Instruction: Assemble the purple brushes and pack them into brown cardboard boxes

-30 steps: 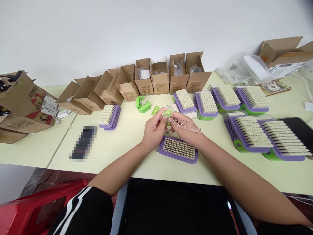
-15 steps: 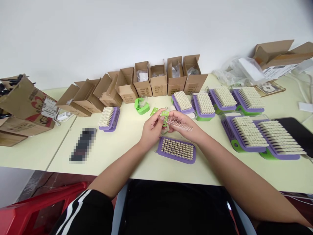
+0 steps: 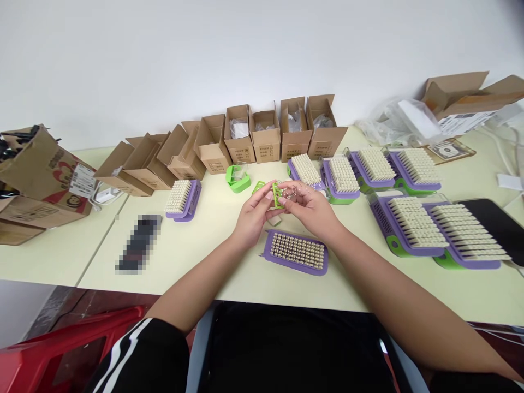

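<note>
My left hand pinches a small green plastic piece with cut-outs, held above the table in front of me. From the other side, my right hand grips the same piece with thumb and fingers. A thin wire coil spring runs from the piece across the right fingers. Below the hands lies a purple brush plate with rows of short cream pegs facing up. Another flat green part sits just behind the left fingers, partly hidden. A pale block shows beneath the hands.
Open small cardboard boxes line the wall. Purple and green brushes with cream bristles stand at right; another brush is at left. A green frame lies near the boxes. A pixelated dark object is at left, a large carton beyond.
The green piece has turned more edge-on between my fingers. My right hand has come round it, and the spring now lies over the fingers instead of trailing over the wrist.
</note>
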{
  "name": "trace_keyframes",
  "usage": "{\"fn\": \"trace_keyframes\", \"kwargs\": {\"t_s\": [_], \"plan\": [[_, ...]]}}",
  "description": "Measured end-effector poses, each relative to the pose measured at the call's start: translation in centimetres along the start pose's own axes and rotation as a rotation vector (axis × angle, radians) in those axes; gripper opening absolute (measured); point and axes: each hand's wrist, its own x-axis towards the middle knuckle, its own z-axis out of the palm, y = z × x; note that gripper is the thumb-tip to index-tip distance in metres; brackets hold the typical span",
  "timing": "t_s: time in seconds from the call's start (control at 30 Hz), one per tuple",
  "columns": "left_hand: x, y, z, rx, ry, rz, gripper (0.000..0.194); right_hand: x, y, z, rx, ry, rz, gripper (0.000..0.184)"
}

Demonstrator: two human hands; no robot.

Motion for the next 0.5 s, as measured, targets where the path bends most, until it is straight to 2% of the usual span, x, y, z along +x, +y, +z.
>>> {"fn": "trace_keyframes", "kwargs": {"t_s": [0.13,0.33,0.4,0.5], "plan": [[0.3,0.2,0.0,-0.14,-0.013,-0.113,0.048,0.1,0.1,-0.2,-0.066,0.008,-0.028,0.033],[0.6,0.0,-0.3,-0.188,0.015,-0.067,0.053,0.2,-0.6,-1.1,0.003,-0.011,-0.014,0.05],[0.7,0.1,-0.4,-0.19,0.022,-0.063,0.054,0.3,-0.9,-1.6,0.065,0.036,-0.016,0.054],[0.9,0.4,-0.7,-0.185,0.023,-0.044,0.056,0.5,-1.3,-2.5,0.12,0.179,-0.044,0.052]]}}
